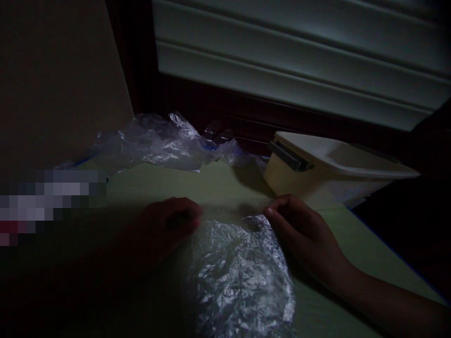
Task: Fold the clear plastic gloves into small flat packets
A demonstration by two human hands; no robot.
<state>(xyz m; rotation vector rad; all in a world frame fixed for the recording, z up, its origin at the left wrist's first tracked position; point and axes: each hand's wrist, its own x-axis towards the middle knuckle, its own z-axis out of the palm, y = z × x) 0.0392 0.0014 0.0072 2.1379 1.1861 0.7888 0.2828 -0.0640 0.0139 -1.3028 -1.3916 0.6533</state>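
Observation:
A crumpled clear plastic bag (pixel 243 277) lies on the pale green tabletop in front of me, shiny with wrinkles. My left hand (pixel 176 218) is closed at its upper left, fingers curled in a pinch and slightly blurred. On the opposite side my right hand (pixel 305 232) pinches the bag's upper right edge between thumb and forefinger. A faint see-through strip of the film seems to stretch from one hand to the other. Dim light hides the exact spots where the fingertips meet the plastic.
More crumpled clear plastic bags (pixel 155 143) are heaped along the table's (pixel 141 180) far edge. At the far right stands a cream plastic bin (pixel 317 178) with a grey handle. A slatted shutter (pixel 299 56) is behind. Something pixelated (pixel 52 197) sits at the left.

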